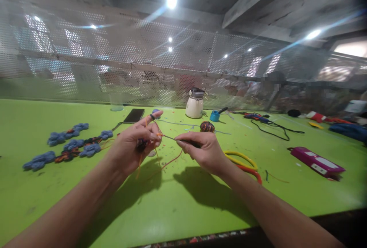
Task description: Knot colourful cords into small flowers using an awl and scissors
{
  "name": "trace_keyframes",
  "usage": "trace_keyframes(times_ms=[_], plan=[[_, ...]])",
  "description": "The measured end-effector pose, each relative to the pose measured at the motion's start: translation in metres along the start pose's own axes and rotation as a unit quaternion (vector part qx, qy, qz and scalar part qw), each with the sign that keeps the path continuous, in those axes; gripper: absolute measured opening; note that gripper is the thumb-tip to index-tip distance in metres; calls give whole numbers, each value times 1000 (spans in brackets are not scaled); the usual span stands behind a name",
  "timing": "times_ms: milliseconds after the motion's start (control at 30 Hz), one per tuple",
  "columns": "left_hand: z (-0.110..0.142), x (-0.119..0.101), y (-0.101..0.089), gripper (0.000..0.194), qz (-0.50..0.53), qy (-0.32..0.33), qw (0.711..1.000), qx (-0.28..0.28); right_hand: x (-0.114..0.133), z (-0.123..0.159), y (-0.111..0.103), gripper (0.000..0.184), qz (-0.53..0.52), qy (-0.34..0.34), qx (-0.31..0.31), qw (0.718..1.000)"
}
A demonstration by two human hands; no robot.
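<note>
My left hand [137,141] pinches a small dark and orange crochet piece [142,145], with yarn looped over its raised index finger. Loose orange strands [157,156] hang below these fingers. My right hand [200,146] is closed around the dark handle of a crochet hook [169,137], whose thin metal tip meets the orange yarn at the left fingers. Behind the right hand lies a ball of dark multicoloured yarn [207,127]. Blue crocheted flowers [90,149] joined with dark orange pieces lie left of my left hand. The palm side of the crochet piece is partly hidden.
Scissors with yellow and red handles [242,160] lie beside my right wrist. Farther back stand a white jar [195,104] and a blue pot [215,116], near a phone [134,115]. A purple box [317,161] and dark cable [282,133] are at right. A perforated metal screen [183,64] borders the green table.
</note>
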State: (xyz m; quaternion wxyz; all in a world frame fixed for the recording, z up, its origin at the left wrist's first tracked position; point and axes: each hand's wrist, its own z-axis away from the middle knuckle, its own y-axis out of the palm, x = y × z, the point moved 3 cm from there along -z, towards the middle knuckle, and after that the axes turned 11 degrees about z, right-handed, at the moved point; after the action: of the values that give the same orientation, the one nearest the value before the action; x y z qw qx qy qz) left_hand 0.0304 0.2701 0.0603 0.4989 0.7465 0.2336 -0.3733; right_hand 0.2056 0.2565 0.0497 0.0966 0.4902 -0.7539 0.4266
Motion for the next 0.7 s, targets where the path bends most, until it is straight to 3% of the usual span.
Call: trace_keyframes(times_ms=[167, 267, 500, 700], plan=[[3, 0, 5, 87, -37, -8, 999, 15, -1, 1, 3, 18, 2, 6, 1, 1000], [3, -1, 7, 88, -45, -9, 999, 24, 1, 1, 3, 17, 10, -6, -5, 1000], [1, -3, -1, 73, -26, -11, 1000, 12, 6, 0, -1, 15, 34, -41, -17, 998], [-3, -3, -6, 59, -42, -5, 999, -7, 2, 0, 1, 15, -53, 31, 22, 998]])
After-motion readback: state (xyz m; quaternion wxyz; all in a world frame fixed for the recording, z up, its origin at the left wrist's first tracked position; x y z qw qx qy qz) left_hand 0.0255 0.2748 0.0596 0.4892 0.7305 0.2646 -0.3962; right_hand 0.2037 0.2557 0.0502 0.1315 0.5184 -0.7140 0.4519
